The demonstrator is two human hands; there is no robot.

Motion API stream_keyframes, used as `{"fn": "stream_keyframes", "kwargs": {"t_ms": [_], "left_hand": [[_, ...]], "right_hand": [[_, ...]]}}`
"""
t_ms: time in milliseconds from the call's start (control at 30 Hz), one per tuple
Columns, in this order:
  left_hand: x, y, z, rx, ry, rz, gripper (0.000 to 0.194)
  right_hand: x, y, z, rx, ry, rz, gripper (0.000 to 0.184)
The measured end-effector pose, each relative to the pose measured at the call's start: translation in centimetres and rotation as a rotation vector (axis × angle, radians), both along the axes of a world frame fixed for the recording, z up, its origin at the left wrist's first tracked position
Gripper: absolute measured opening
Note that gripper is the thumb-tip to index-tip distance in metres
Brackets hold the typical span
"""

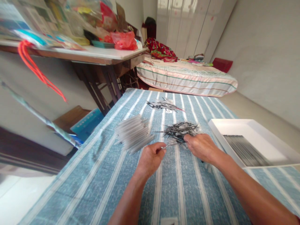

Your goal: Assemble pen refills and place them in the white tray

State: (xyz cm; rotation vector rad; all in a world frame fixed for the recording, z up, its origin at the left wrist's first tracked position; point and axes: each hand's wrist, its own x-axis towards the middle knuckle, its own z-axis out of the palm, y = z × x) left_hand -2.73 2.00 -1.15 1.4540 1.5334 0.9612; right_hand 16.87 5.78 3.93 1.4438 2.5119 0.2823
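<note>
My left hand (151,157) is closed in a pinch on one end of a thin dark stick (172,144), which points across toward my right hand. At the near right edge of a loose pile of thin black and clear pieces (180,129), my right hand (201,147) has its fingers pressed together; what lies between them is hidden. To the left of the pile, many pale, translucent slender tubes (134,131) lie side by side, blurred by motion. Their exact kind cannot be made out.
A white open tray (276,140) at the right holds a row of dark slender sticks (246,150). Farther back, more thin pieces (164,105) lie on the blue striped cloth (131,193). A cluttered side table (105,56) and a bed (187,76) stand beyond.
</note>
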Motion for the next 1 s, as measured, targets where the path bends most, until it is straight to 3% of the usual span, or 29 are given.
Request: {"fn": "stream_keyframes", "kwargs": {"t_ms": [233, 400, 633, 800, 1000], "left_hand": [[0.2, -0.2, 0.2, -0.050, -0.132, -0.094, 0.020], [0.4, -0.5, 0.9, -0.122, -0.236, -0.116, 0.014], [0.3, -0.8, 1.7, -0.094, -0.454, -0.086, 0.022], [0.3, -0.9, 1.9, -0.025, -0.561, -0.033, 0.022], [0.4, -0.8, 1.8, -0.032, -0.570, -0.025, 0.019]], "right_hand": [[-0.1, 0.0, 0.4, -0.006, 0.023, 0.027, 0.025], [-0.7, -0.3, 0.7, 0.024, 0.103, 0.168, 0.023], [-1.3, -1.0, 0.3, 0.133, 0.403, 0.335, 0.028], [-0.6, -0.4, -1.0, 0.162, 0.708, 0.120, 0.030], [-0.5, -0.3, -2.0, 0.180, 0.871, -0.079, 0.038]]}}
